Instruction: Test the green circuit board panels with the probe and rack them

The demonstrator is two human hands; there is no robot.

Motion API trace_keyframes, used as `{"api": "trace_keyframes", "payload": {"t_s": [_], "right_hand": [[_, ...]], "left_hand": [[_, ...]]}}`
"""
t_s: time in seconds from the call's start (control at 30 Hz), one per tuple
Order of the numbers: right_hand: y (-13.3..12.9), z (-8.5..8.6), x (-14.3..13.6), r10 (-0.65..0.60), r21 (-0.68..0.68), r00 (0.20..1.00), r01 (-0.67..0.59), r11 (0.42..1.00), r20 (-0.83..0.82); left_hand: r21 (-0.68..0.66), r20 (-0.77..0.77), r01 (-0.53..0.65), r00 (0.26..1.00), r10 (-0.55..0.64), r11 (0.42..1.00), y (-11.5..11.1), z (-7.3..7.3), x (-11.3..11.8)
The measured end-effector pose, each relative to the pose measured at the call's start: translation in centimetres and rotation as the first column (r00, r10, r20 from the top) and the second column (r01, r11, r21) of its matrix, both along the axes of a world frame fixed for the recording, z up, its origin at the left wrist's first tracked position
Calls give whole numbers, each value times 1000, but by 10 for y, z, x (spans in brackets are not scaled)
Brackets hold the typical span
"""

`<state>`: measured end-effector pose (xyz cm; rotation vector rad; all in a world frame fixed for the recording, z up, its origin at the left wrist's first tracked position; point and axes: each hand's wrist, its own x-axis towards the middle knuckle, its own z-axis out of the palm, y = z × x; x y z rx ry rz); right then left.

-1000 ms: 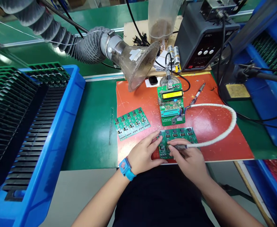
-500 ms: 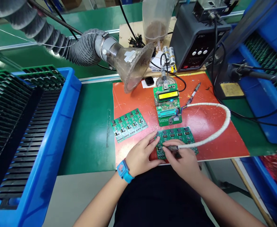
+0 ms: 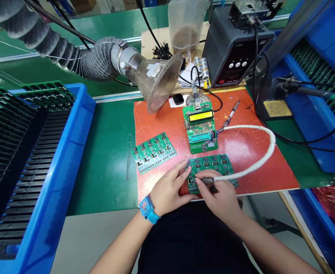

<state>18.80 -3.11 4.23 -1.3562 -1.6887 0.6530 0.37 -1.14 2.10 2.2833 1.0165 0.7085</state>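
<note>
Below the lit programmer board, a green circuit board (image 3: 216, 166) with several small digit displays lies on the red mat. At its left end my left hand (image 3: 169, 186) grips the edge, fingers on the top left corner and thumb near the front. My right hand (image 3: 221, 194) pinches a dark probe (image 3: 209, 179) over the board's left part; its tip is hidden by my fingers. A white sleeved cable (image 3: 266, 152) loops from the probe to the programmer board (image 3: 201, 125), whose screen glows yellow. Another circuit board (image 3: 155, 152) lies flat to the left.
At left stands a blue bin (image 3: 81, 110) with circuit boards in slots. A fume hood funnel (image 3: 161, 83) hangs over the mat's back edge. Behind are a soldering station (image 3: 236, 49) and a plastic jug (image 3: 184, 30). A pen (image 3: 231, 113) lies right of the programmer; black cables hang at right.
The whole view has shifted slightly. Both hands keep their places on the circuit board, with the probe in the same left part of it.
</note>
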Motion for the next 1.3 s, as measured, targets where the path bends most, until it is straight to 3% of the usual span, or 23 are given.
{"api": "trace_keyframes", "payload": {"t_s": [0.47,1.3], "right_hand": [[-2,-8,-2,-15,149,1000,16,989,-5],[-4,-9,5,38,60,998,-35,998,-46]], "left_hand": [[10,0,-2,1000,2,1000,0,0,0],[1,8,-2,1000,2,1000,0,-1,0]]}}
